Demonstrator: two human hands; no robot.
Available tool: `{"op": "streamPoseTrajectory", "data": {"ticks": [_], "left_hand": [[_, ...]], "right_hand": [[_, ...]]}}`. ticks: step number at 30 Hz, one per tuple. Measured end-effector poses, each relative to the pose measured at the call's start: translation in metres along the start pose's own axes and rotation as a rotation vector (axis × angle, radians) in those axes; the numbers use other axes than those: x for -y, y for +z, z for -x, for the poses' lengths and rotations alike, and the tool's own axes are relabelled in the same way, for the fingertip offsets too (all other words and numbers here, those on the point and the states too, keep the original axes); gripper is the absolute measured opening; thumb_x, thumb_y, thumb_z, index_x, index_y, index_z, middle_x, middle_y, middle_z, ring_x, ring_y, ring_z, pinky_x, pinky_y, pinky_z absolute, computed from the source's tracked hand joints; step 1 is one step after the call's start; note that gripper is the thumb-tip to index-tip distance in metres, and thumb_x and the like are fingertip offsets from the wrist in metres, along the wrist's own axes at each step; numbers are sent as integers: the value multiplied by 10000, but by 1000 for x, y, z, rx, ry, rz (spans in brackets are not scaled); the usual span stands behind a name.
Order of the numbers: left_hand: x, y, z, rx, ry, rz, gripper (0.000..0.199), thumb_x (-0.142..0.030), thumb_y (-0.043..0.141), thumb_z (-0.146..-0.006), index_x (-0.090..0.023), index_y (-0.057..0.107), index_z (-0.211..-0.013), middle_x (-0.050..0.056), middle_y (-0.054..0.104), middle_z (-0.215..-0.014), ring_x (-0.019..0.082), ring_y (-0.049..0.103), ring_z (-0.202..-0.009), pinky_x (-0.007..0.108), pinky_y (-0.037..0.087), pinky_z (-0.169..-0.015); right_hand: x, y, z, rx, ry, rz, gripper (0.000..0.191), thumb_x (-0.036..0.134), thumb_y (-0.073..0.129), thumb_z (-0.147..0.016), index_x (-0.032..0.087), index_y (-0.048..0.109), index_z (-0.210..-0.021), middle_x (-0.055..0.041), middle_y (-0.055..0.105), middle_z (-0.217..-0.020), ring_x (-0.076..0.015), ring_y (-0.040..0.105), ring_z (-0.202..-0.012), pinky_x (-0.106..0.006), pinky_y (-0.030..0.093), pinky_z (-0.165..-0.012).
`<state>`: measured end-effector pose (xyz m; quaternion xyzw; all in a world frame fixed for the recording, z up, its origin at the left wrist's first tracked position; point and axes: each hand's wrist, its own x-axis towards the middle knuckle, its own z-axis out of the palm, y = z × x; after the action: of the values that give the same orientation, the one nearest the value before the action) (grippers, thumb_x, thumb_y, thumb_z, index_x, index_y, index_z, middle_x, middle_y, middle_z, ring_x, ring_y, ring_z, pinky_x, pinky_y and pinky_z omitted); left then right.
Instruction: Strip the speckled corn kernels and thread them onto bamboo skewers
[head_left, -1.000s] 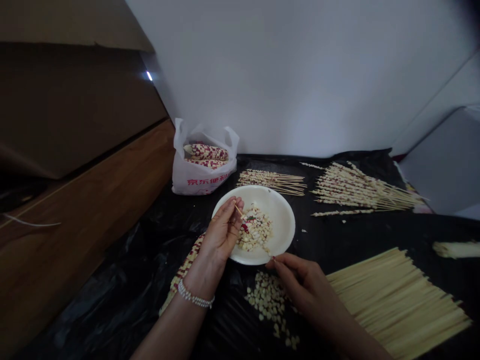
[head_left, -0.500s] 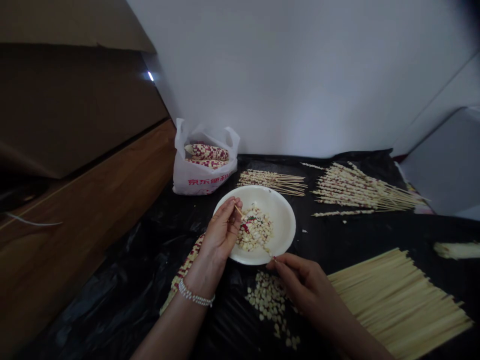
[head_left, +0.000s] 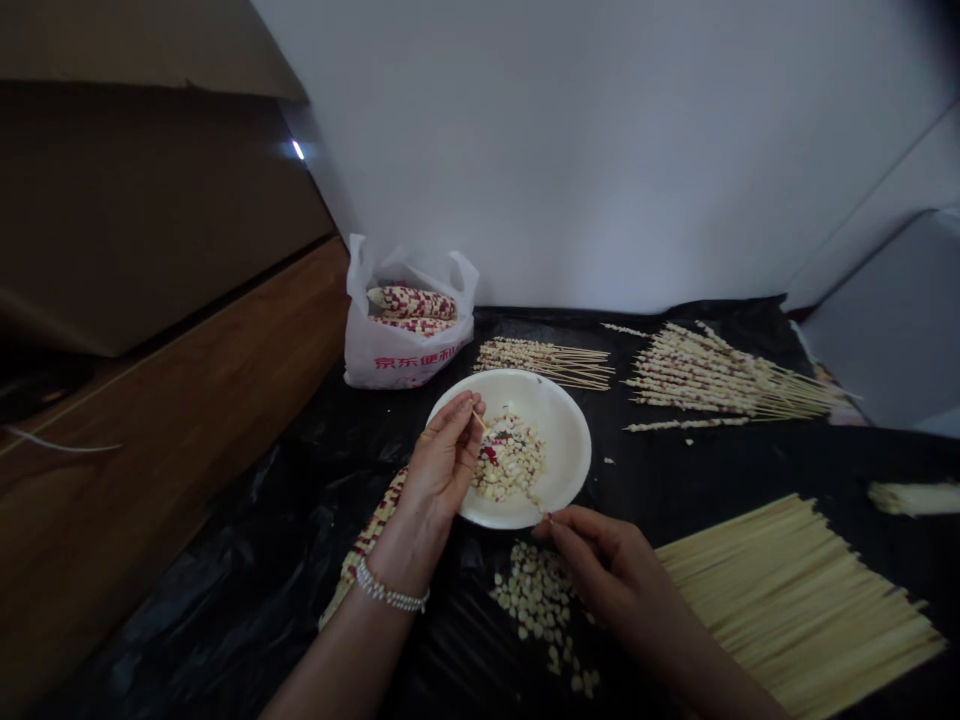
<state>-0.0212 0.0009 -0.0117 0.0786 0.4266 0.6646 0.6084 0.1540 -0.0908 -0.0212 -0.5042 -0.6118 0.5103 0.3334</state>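
Now grips a slim wooden skewer (head_left: 478, 418) in left hand (head_left: 442, 455) over the smooth, rounded bowl (head_left: 566, 450); pinches a tiny kernel (head_left: 548, 517) in right hand (head_left: 609, 562) at the bowl's near rim.

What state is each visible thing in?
Left hand: pinching a thin stick
Right hand: fingertips together, contents unclear
Bowl: upright, partly filled with kernels
Plastic bag: open, cobs inside
Bare sticks: laid side by side
Threaded skewers: lying in two groups
Loose kernels: spread on black sheet
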Motion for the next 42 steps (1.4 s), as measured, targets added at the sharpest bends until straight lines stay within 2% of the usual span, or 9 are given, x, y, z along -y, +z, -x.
{"op": "streamPoseTrajectory", "data": {"ticks": [12,20,24,29,36,42], "left_hand": [[3,2,1,-12,-25,3,168,24,600,-825,-103,710,-834,56,745,-807,78,697,-710,109,557,-641],[2,1,1,4,-2,9,180,41,628,-782,-99,721,-847,73,744,-845,94,699,-754,125,561,-656],[4,1,1,11,39,-2,173,30,658,-759,-106,729,-838,71,746,-854,97,699,-775,133,557,-682],[8,-1,0,31,128,-45,154,18,674,-752,-103,738,-822,70,748,-868,93,698,-779,133,539,-702],[1,1,2,6,10,40,111,-91,608,-862,-106,717,-871,62,738,-804,100,698,-708,140,554,-605],[-1,0,1,-17,-36,63,159,-34,597,-842,-108,702,-935,51,737,-799,94,698,-685,137,557,-595]], "right_hand": [[0,-2,-1,1,-2,33,345,368,469,-926,156,738,-884,8,525,-579,-111,370,-508,-249,263,-464],[0,-1,-3,-2,-5,14,337,365,468,-930,164,735,-886,-10,585,-608,-126,457,-533,-255,333,-499],[0,-1,-2,-4,-15,5,329,359,470,-933,172,737,-888,-19,621,-651,-127,476,-548,-254,350,-513],[-2,0,-2,-13,11,-7,338,378,474,-933,165,735,-906,-5,589,-613,-112,418,-492,-247,283,-452],[-1,-2,-3,-6,-24,14,354,376,461,-935,158,738,-903,-17,605,-631,-119,439,-513,-248,297,-469],[0,-2,-2,-12,-13,15,340,372,479,-925,161,745,-896,-16,601,-610,-116,435,-508,-244,292,-463]]}}
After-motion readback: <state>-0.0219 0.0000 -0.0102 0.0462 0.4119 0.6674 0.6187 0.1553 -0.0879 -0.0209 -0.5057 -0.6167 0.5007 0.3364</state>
